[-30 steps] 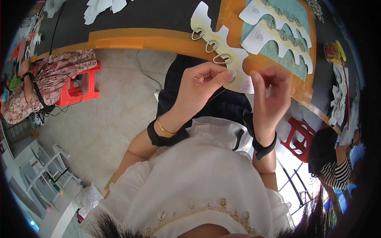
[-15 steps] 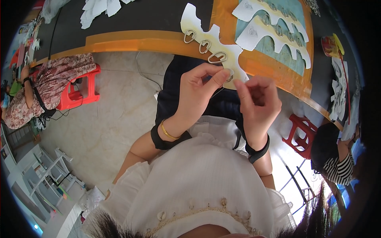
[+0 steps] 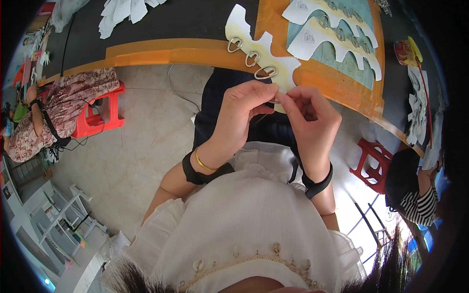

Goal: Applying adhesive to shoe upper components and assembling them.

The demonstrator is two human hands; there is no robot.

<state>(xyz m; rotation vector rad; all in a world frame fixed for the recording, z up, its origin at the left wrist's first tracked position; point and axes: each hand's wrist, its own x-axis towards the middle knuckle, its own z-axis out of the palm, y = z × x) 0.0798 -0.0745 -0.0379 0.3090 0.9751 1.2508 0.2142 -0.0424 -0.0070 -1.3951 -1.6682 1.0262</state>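
A white and yellow scalloped strip (image 3: 266,49) slants from the table's edge toward me, with several oval metal rings along its left side; one ring (image 3: 266,73) lies just above my fingers. My left hand (image 3: 244,107) pinches the strip's near end between thumb and forefinger. Against that same spot, my right hand (image 3: 312,117) presses its thumb and forefinger together, its other fingers curled. The two hands' fingertips meet, so whatever small part lies between them is mostly hidden. A thin thread-like line shows below the left fingers.
Two similar strips (image 3: 312,41) with rings lie on a blue-green mat (image 3: 349,78) edged by orange tape (image 3: 337,90). White pieces (image 3: 128,12) are stacked at the far left of the dark table. Red stools (image 3: 105,117) and other people (image 3: 63,107) are on both sides.
My right hand has moved left and inward, its fingertips now meeting the left hand's at the strip's near end. The small ring there is now mostly covered.
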